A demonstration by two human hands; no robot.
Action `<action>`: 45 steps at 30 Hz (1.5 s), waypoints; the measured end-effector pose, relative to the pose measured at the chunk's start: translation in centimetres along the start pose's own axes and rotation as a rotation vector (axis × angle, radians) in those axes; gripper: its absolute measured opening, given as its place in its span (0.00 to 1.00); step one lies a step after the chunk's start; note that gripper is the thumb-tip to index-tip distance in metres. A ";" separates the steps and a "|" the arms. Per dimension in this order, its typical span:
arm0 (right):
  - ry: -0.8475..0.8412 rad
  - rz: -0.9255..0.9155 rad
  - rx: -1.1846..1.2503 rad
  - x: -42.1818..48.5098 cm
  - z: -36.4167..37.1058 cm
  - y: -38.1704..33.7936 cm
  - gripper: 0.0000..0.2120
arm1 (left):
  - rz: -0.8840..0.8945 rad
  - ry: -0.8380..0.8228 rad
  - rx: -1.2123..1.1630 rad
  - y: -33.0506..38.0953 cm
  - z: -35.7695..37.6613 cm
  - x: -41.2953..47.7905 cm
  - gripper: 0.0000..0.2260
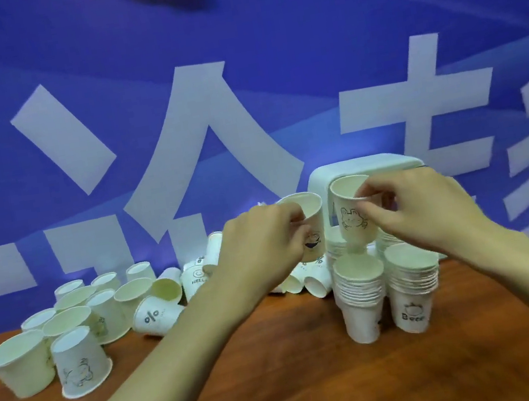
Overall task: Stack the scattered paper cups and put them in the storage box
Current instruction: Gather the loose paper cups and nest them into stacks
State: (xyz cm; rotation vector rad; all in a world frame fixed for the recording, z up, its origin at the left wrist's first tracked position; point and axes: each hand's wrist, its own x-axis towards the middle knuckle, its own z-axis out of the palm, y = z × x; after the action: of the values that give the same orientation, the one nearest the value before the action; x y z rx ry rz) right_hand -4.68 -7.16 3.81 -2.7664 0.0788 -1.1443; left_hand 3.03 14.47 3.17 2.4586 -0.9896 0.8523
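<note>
My left hand (263,245) grips a white paper cup (310,214) with a dark print, held upright above the table. My right hand (424,209) pinches the rim of a second cup with a rabbit drawing (352,217), which hangs just above a stack of nested cups (359,292). A second stack marked "Bear" (411,284) stands right of it. More stacks show partly behind my hands. Several loose cups (77,320) lie scattered at the left, some upright, some upside down or tipped. The white storage box (365,167) stands behind my hands, largely hidden.
The brown wooden table (283,370) has bare surface in front of the stacks and under my forearms. A blue banner with large white characters (209,122) hangs right behind the table. A tipped cup with a percent sign (153,318) lies near my left forearm.
</note>
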 end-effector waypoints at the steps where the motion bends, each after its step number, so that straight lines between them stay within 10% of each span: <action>1: 0.016 0.027 0.000 -0.3 -0.6 1.1 0.06 | 0.021 0.003 -0.006 0.8 0.6 0.5 0.08; 32: 0.058 0.071 -0.010 -5.1 -0.4 6.5 0.15 | 0.150 -0.451 -0.059 4.7 9.3 0.0 0.18; 38: -0.338 0.151 -0.141 -5.7 2.8 6.3 0.12 | 0.139 -0.483 -0.045 4.8 9.0 -0.1 0.19; 45: -0.416 0.272 -0.099 -4.6 3.7 5.5 0.11 | 0.126 -0.472 -0.046 4.8 9.2 -0.2 0.19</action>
State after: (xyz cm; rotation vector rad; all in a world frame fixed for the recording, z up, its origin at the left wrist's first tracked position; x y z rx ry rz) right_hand -5.32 -11.71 -2.82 -2.8976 0.4571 -0.5018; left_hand 3.19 6.45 -3.43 2.6364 -1.3127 0.2741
